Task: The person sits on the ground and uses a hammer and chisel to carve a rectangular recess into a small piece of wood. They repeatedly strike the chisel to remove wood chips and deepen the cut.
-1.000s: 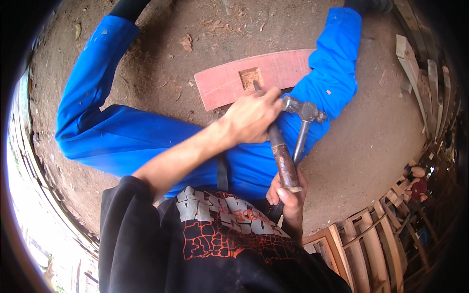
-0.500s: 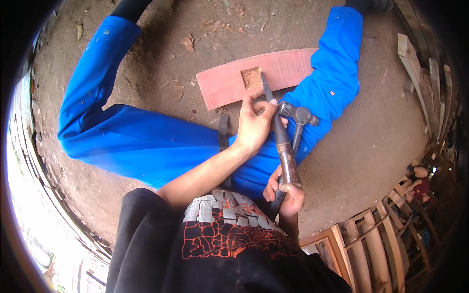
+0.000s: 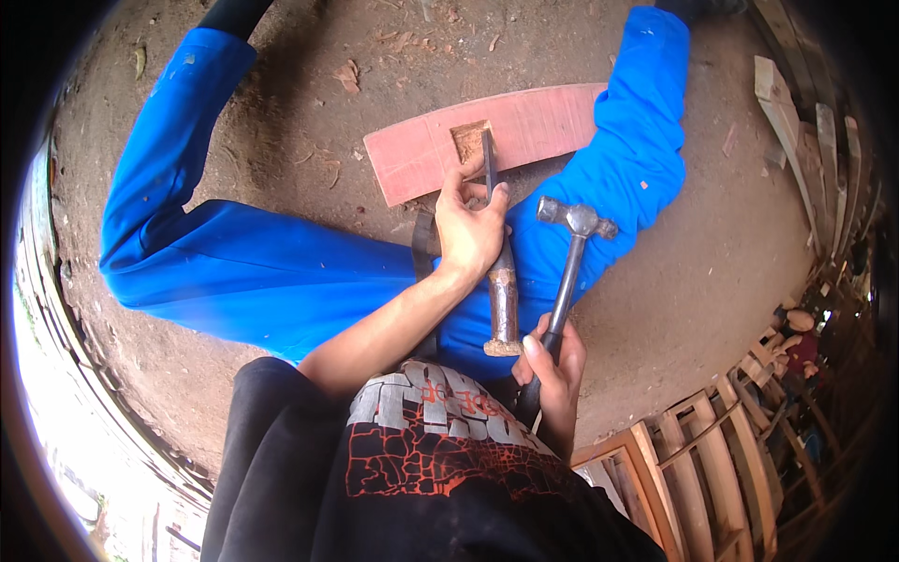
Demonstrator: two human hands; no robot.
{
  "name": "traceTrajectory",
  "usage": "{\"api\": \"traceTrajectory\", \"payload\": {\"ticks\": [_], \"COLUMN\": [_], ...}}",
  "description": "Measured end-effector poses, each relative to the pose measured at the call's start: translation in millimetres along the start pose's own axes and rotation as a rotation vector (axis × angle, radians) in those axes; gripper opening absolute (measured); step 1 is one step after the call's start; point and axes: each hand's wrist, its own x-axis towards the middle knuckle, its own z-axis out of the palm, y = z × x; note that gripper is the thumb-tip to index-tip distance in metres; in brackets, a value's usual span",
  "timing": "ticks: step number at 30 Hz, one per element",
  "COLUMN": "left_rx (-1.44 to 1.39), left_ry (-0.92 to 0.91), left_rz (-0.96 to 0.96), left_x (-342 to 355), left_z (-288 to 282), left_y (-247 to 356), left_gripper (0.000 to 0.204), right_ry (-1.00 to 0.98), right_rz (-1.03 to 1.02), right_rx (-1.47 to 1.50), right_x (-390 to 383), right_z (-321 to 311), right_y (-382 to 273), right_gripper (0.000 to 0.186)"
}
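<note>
My left hand (image 3: 471, 229) is closed around the blade of a chisel (image 3: 504, 304) with a worn brown handle. The chisel's tip stands in a square recess (image 3: 468, 142) cut into a curved, reddish wooden board (image 3: 409, 159). In my right hand (image 3: 559, 365) is a ball-peen hammer (image 3: 579, 222), gripped by its dark handle with the head raised toward the far side. The hammer is apart from the chisel, to its right. The board lies on the ground between my legs, its right end against my blue trouser leg (image 3: 646, 140).
Brown dirt ground (image 3: 309, 84) surrounds me, with dry leaves (image 3: 347, 75) and shavings on it. Wooden planks (image 3: 785, 112) lie at the far right. Slatted wooden frames (image 3: 698, 468) stand at the near right.
My right hand has let go of the chisel handle and now holds only the hammer. The chisel's handle end has swung left, and its tip has moved into the recess.
</note>
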Motion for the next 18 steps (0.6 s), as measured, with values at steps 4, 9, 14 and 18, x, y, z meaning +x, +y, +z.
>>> {"api": "traceTrajectory", "payload": {"ticks": [4,9,14,18], "left_rx": [-0.094,-0.2,-0.251,-0.245], "left_ry": [0.029,0.019,0.044,0.048], "left_rz": [-0.043,-0.049,-0.017,-0.002], "left_x": [-1.7,0.2,3.2,5.6], "left_z": [9.2,11.1,11.9,10.6], "left_y": [-0.2,-5.0,-14.8,-18.2], "left_gripper": [0.036,0.034,0.037,0.038], "right_ry": [-0.091,-0.095,-0.042,-0.061], "right_rz": [-0.083,-0.077,-0.083,-0.093], "right_rx": [-0.163,-0.238,-0.18,-0.212], "right_x": [12.6,16.8,19.4,21.2], "right_z": [-1.2,-5.1,2.4,-2.0], "right_y": [-6.5,-0.4,4.4,17.9], "right_gripper": [0.035,0.036,0.035,0.035]}}
